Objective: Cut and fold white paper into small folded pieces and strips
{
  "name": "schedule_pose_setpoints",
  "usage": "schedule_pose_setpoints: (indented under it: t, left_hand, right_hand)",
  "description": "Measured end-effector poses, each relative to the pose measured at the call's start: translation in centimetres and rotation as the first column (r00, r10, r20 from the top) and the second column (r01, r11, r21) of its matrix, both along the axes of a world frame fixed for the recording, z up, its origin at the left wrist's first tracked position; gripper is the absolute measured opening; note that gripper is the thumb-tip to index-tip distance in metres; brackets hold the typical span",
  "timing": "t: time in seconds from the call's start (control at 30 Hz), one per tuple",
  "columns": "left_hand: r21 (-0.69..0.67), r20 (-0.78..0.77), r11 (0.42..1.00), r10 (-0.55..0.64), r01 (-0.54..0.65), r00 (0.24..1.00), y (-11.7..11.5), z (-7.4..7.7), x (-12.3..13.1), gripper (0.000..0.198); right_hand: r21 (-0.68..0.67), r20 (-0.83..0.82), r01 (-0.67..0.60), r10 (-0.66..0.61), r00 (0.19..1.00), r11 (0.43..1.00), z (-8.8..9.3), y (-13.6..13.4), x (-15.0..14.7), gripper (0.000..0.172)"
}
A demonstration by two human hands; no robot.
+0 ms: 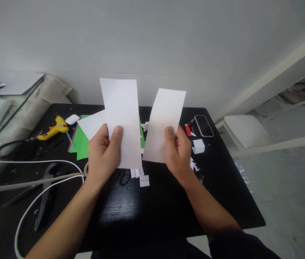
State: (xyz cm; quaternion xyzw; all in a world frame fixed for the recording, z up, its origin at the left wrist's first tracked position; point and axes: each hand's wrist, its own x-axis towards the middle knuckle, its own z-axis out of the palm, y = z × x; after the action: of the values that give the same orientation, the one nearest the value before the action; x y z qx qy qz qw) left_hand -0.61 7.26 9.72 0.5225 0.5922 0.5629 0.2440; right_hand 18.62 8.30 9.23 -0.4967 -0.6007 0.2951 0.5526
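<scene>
My left hand (pixel 105 153) is closed on a white paper strip (pixel 122 111), thumb pressed flat on its face. A second white paper strip (pixel 165 115), slightly shorter and leaning to the right, is pinched in my right hand (pixel 178 153) the same way. Both strips are held up side by side above the black table (pixel 168 205), with a narrow gap between them. Behind the left strip lie a white sheet (pixel 93 124) and green paper (pixel 81 145), partly hidden. Small white paper pieces (pixel 144 180) sit below the strips.
A yellow glue gun (pixel 57 127), a white earbud case (pixel 72 119) and scissors (pixel 44 194) lie at left, where white cables (pixel 68 162) cross. At right are a phone (pixel 204 126), a red lighter (pixel 187 129) and a folded white paper box (pixel 198 145). A wall stands behind the table.
</scene>
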Motion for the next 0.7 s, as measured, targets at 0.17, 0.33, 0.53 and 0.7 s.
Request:
schedule_pose_setpoints:
  t: [0.17, 0.33, 0.53, 0.7]
  left_hand:
    - [-0.057, 0.001, 0.997, -0.054, 0.054, 0.999, -0.2, 0.3, 0.6, 0.037]
    - [-0.069, -0.023, 0.996, -0.059, 0.057, 0.998, -0.2, 0.3, 0.7, 0.035]
    - [-0.096, 0.026, 0.993, -0.067, 0.069, 0.997, 0.0, -0.2, 0.7, 0.033]
    - [-0.089, 0.101, 0.992, -0.078, 0.088, 0.992, 0.4, -0.9, 0.7, 0.028]
  right_hand:
    - [-0.068, -0.05, -0.12, 0.117, 0.992, 0.99, 0.0, -0.2, -0.4, 0.041]
    - [-0.093, -0.052, -0.185, 0.181, 0.982, 0.978, -0.1, -0.5, -0.8, 0.041]
    - [-0.142, -0.051, -0.318, 0.314, 0.948, 0.937, -0.4, -1.0, -1.4, 0.035]
    - [-0.17, -0.043, -0.384, 0.383, 0.923, 0.907, -0.5, -1.3, -1.8, 0.03]
